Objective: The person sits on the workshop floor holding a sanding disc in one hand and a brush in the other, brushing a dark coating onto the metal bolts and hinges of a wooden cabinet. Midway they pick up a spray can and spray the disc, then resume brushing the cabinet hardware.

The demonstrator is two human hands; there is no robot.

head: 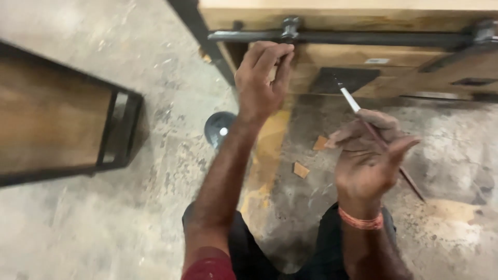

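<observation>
Left hand [264,78] raised, fingers curled and pressed together against the front edge of the pale wooden cabinet [394,67], just under the dark metal rail [363,37]; whether anything pinched there, cannot tell. Right hand [369,158] closed on a thin brown-handled brush with white ferrule [363,116], bristle tip aimed up-left at the cabinet, handle trailing past the palm. Bare stained concrete floor [171,155] between knees; black-framed wooden shelf [57,119] well apart left.
</observation>
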